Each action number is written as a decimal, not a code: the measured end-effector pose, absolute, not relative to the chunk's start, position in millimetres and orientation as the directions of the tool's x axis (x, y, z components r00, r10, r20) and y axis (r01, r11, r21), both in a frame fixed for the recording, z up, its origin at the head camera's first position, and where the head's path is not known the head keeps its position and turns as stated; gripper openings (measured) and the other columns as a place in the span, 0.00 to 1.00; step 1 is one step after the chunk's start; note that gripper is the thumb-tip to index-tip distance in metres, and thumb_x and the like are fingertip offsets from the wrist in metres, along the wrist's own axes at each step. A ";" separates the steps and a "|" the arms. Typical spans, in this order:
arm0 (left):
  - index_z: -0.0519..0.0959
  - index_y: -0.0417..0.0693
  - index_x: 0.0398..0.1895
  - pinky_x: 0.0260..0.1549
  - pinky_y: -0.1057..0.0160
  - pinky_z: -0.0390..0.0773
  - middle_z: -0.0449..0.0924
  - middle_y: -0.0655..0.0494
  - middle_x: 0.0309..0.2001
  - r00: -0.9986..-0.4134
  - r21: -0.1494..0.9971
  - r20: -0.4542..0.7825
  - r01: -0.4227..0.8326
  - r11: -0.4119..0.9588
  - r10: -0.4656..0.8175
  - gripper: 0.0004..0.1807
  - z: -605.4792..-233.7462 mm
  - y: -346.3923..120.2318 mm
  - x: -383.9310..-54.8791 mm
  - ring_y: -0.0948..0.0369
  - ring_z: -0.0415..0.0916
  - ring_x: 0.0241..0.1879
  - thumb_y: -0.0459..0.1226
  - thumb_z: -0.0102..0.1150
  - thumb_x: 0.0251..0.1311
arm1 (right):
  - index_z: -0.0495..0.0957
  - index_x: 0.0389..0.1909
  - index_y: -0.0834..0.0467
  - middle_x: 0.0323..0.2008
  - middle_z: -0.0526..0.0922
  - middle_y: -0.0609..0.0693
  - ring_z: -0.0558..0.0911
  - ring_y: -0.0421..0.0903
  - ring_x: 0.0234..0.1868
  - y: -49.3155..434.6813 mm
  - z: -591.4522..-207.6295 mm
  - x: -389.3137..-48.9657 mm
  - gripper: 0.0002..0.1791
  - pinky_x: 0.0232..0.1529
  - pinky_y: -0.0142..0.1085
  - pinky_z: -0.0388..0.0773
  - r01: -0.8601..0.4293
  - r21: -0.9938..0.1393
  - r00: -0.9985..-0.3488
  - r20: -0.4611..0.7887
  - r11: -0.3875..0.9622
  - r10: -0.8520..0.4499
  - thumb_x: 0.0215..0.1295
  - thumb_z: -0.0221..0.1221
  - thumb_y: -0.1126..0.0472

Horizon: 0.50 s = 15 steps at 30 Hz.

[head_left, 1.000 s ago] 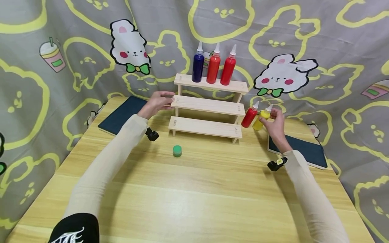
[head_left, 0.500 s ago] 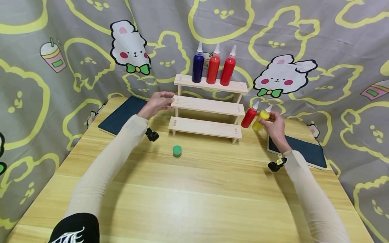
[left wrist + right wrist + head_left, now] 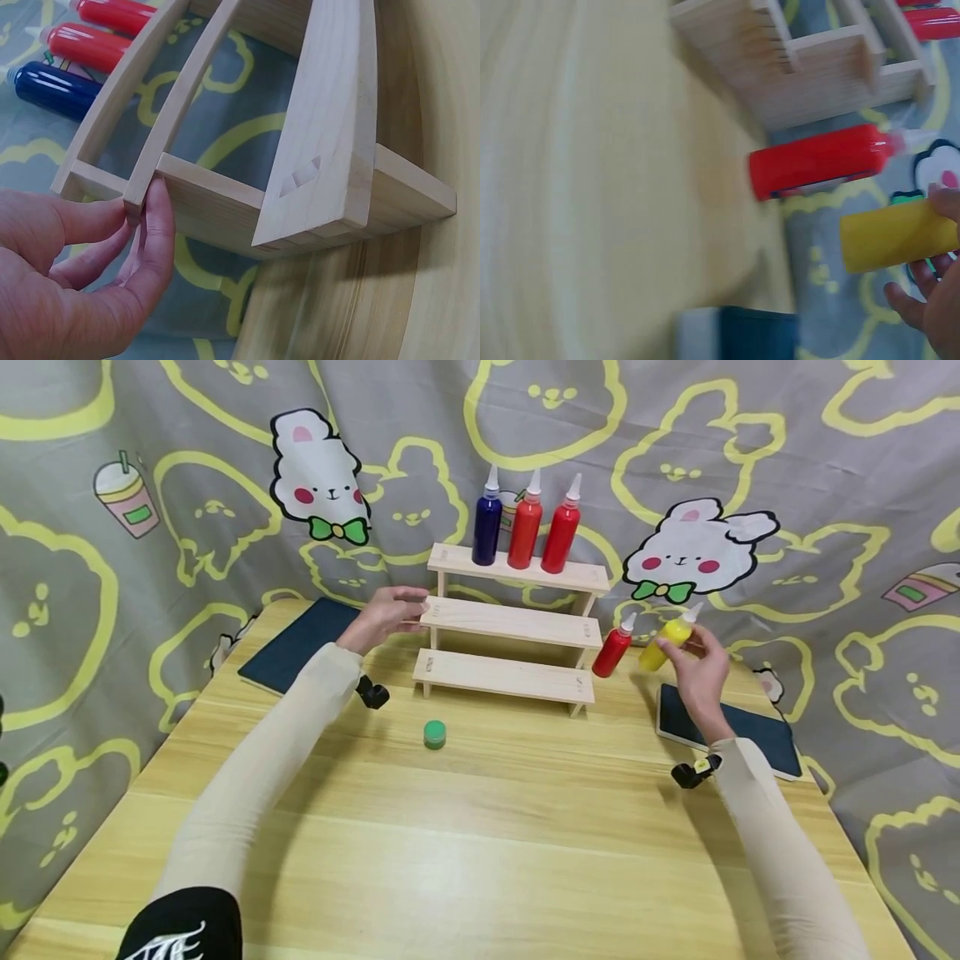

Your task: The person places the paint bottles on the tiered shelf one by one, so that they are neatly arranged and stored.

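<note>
My left hand [image 3: 386, 617] pinches the left end of the middle step of a three-tier wooden display rack [image 3: 517, 622]; the left wrist view shows thumb and fingertips at that board's corner [image 3: 139, 191]. With my right hand [image 3: 701, 672] I grip a yellow squeeze bottle [image 3: 663, 645] with a white pointed nozzle, tilted to the right and held above the table. A red squeeze bottle [image 3: 612, 650] stands upright between it and the rack. On the top step stand a dark blue bottle [image 3: 487, 527], an orange-red bottle [image 3: 524, 531] and a red bottle [image 3: 560, 537].
In front of the rack sits a small green-lidded jar [image 3: 434, 735]. A dark flat book-like slab [image 3: 292, 643] lies at the back left of the table [image 3: 450, 852], another dark slab [image 3: 757, 735] at the right. Behind hangs a patterned grey curtain [image 3: 420, 410].
The yellow bottle, upright on the table before, is lifted and tilted to the right in my right hand, which has moved slightly up and right. My left hand stays at the rack.
</note>
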<state>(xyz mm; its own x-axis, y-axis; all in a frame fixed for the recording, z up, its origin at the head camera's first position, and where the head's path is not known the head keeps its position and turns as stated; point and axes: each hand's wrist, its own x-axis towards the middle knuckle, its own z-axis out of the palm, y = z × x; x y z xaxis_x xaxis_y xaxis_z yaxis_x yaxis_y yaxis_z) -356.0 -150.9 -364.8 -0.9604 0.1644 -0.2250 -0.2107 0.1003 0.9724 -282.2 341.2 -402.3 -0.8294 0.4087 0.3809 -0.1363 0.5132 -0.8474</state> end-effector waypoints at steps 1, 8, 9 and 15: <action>0.71 0.40 0.74 0.54 0.60 0.87 0.75 0.52 0.49 -0.960 0.972 -0.227 -0.212 0.105 0.163 0.25 -364.5 -151.0 -356.6 0.63 0.80 0.37 0.32 0.58 0.76 | 0.84 0.60 0.55 0.46 0.82 0.36 0.79 0.35 0.48 342.2 -397.0 -282.2 0.24 0.51 0.25 0.75 -0.167 -0.847 -0.810 0.410 0.505 0.419 0.65 0.74 0.52; 0.72 0.43 0.74 0.57 0.57 0.85 0.75 0.54 0.47 -0.946 0.959 -0.277 -0.261 0.112 0.169 0.26 -359.6 -150.8 -359.4 0.62 0.78 0.38 0.32 0.58 0.76 | 0.83 0.63 0.53 0.48 0.82 0.36 0.79 0.36 0.50 325.0 -354.3 -270.6 0.25 0.55 0.27 0.77 -0.327 -0.821 -0.721 0.536 0.468 0.439 0.66 0.73 0.55; 0.71 0.43 0.74 0.57 0.57 0.85 0.75 0.54 0.47 -0.943 0.956 -0.285 -0.268 0.116 0.173 0.26 -358.4 -150.9 -359.9 0.62 0.78 0.38 0.32 0.58 0.76 | 0.83 0.63 0.53 0.49 0.81 0.37 0.79 0.37 0.50 318.8 -347.6 -266.7 0.24 0.55 0.27 0.77 -0.342 -0.819 -0.721 0.543 0.461 0.431 0.67 0.72 0.56; 0.69 0.41 0.76 0.49 0.62 0.88 0.79 0.51 0.50 -0.920 0.942 -0.329 -0.307 0.132 0.212 0.25 -349.7 -154.1 -364.1 0.62 0.82 0.38 0.31 0.50 0.79 | 0.84 0.61 0.56 0.48 0.83 0.39 0.82 0.40 0.50 280.0 -317.8 -250.7 0.22 0.53 0.24 0.80 -0.438 -0.808 -0.745 0.571 0.394 0.344 0.67 0.71 0.62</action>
<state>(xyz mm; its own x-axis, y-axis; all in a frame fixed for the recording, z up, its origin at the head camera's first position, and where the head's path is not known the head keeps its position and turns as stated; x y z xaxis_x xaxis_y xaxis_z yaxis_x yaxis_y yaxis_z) -364.1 -154.1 -349.7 -0.9202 0.2118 -0.3293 -0.3069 0.1324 0.9425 -250.7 280.0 -317.8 -0.7454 0.3437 0.5711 -0.4378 0.3936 -0.8083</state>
